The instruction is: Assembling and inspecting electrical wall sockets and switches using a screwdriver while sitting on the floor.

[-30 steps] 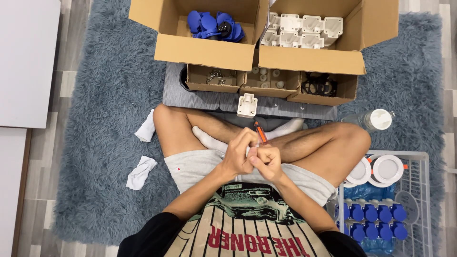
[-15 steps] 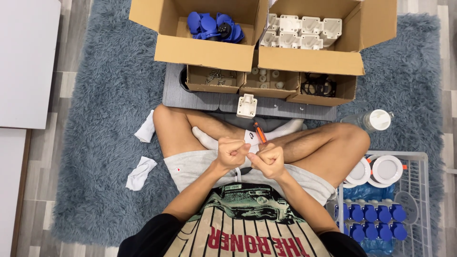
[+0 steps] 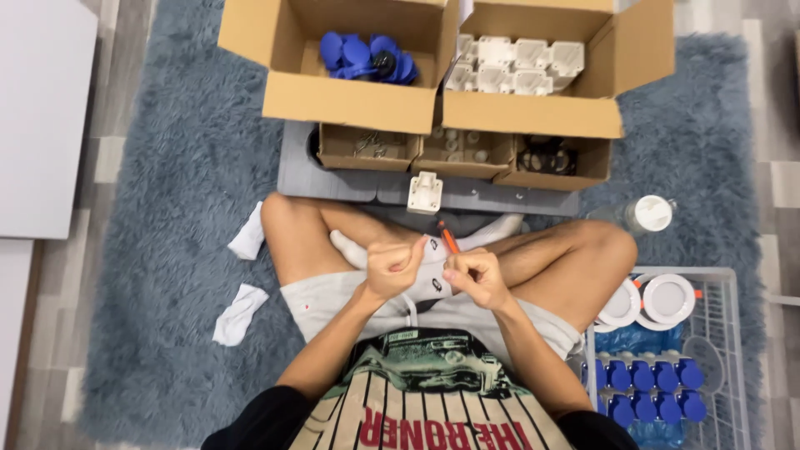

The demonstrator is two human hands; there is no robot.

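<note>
Bright, even indoor light falls from above with no glare. Shadows are soft and short, darkest inside the open cardboard boxes [image 3: 358, 104] and under the crossed legs. The shaggy blue rug [image 3: 167, 250] is sharp at centre; its far corners soften slightly. The hands [image 3: 433, 271] show faint blur.

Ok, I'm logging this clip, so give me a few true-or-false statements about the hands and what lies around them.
1. The right hand holds an orange tool. True.
2. The left hand rests on the rug. False: it is raised over the lap, beside the right hand.
3. The blue parts fill the left cardboard box. True.
4. The wire basket holds only white parts. False: blue-capped pieces sit in it too.
5. A clear bottle lies by the right knee. True.
</note>
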